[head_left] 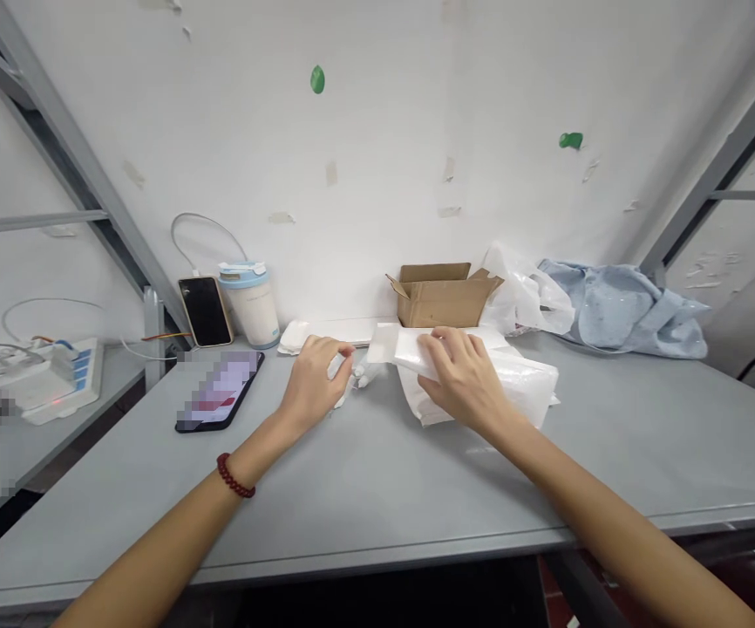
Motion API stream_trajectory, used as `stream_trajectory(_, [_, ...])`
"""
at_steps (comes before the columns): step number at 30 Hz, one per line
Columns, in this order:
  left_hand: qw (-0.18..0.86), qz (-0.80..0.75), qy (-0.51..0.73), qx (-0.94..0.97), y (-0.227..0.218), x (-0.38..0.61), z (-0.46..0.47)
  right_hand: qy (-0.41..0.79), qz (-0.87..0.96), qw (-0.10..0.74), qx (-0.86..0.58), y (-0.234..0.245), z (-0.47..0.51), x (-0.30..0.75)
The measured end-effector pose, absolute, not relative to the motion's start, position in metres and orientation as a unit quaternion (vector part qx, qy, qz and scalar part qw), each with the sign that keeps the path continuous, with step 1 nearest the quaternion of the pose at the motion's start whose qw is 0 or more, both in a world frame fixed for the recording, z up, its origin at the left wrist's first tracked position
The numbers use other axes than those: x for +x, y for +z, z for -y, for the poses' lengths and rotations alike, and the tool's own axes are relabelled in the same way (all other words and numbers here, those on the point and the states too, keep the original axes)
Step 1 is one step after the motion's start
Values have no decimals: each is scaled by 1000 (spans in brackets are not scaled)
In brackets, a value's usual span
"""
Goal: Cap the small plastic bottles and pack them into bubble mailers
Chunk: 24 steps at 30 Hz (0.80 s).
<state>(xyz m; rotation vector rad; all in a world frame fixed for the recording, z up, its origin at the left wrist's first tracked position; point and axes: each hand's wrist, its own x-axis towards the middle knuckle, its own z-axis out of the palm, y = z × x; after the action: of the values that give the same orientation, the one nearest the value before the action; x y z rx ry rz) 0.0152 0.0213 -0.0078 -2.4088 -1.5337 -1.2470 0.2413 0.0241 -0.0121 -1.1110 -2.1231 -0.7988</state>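
My right hand (459,375) grips a folded white plastic bag (525,384), fingers over its top and thumb at its near side. A flat, partly see-through flap (383,342) sticks out from the bag's left end. To the left, my left hand (316,379) hovers with fingers curled and a gap between thumb and forefinger; I see nothing between them. Small crumpled white pieces (365,373) lie between the two hands, partly hidden by the left one. A flat white packet (295,336) lies behind my left hand.
An open cardboard box (446,301) stands by the wall, beside a crumpled white bag (525,292) and light-blue cloth (626,310). To the left are a phone lying flat (221,392), an upright phone (206,311), a blue-lidded cup (251,305) and a power strip (83,379).
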Motion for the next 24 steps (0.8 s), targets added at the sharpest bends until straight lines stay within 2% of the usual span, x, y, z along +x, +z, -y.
stream_trajectory(4, [61,519,-231,-821,-23,8,-32,-305,779,300,-458,-10,-29,247])
stream_trajectory(7, [88,525,-186,-826,-33,9,-35,-302,781,296,-460,-10,-29,247])
stream_trajectory(12, [113,527,-183,-822,-37,13,-36,-294,790,298,-448,-11,-27,243])
stream_trajectory(24, [52,532,-265,-802,-23,5,-35,-280,799,287,-448,-13,-28,243])
